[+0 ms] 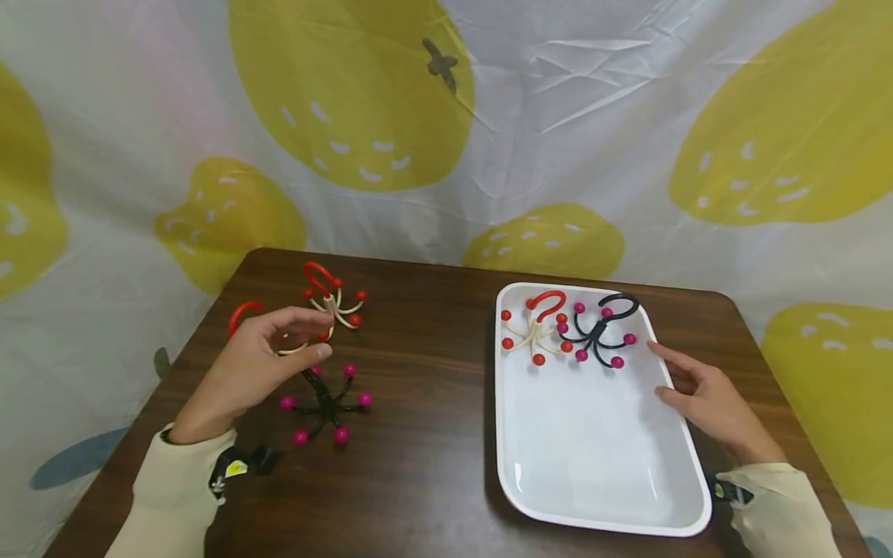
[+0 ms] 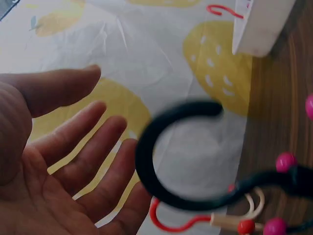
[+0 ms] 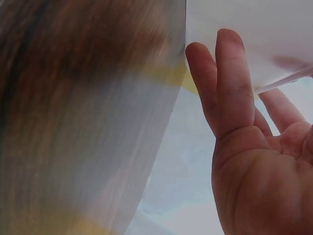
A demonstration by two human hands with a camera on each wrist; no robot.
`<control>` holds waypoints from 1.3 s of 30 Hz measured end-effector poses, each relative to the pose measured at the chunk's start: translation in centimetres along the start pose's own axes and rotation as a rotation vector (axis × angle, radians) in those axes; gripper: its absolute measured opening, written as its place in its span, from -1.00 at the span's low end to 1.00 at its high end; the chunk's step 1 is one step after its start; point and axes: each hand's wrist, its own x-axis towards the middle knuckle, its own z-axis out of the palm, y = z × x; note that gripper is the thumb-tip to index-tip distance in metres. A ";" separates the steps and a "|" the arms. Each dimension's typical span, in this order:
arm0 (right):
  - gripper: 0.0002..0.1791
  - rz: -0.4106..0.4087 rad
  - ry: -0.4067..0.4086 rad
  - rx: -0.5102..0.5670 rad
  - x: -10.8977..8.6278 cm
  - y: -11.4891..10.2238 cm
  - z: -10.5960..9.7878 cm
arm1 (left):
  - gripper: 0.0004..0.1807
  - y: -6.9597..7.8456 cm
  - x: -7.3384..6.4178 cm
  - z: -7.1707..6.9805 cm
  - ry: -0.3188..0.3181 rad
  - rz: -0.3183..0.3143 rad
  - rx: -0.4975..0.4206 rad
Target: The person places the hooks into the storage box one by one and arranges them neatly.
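Observation:
My left hand (image 1: pixel 254 360) hovers over the left of the table, palm empty and fingers relaxed in the left wrist view. Just below it lies a black hanger (image 1: pixel 326 404) with pink ball-tipped arms, its curved hook (image 2: pixel 144 156) rising close to the fingers. Beyond is a cream hanger (image 1: pixel 331 304) with a red hook and red balls. Another red hook (image 1: pixel 240 314) shows behind the hand, the rest mostly hidden. With fairly straight fingers, my right hand (image 1: pixel 718 407) touches the right side of a white tray (image 1: pixel 600 442).
Inside the tray, at its far end, lie a cream hanger (image 1: pixel 534 335) with a red hook and a black hanger (image 1: pixel 594 337) with pink balls. The brown wooden table (image 1: pixel 418 434) ends at a lemon-patterned cloth (image 1: pixel 391 225) hung behind it.

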 end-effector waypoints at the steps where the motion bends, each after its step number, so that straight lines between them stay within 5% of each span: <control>1: -0.22 -0.001 -0.001 -0.001 0.0 0.0 0.0 | -0.59 -0.3 -0.1 -0.2 -0.007 -0.009 0.006; 8: -0.22 -0.005 -0.008 0.009 0.2 -0.2 0.2 | -0.62 -2.4 -0.8 -0.5 -0.103 0.012 0.049; 13: -0.22 -0.010 -0.004 0.008 0.3 -0.4 0.2 | -0.67 -3.4 -1.0 -0.2 -0.151 -0.038 0.016; 39: -0.23 0.022 0.010 0.012 -0.2 -0.2 0.0 | -0.76 -4.4 -1.4 -0.2 -0.078 0.059 0.091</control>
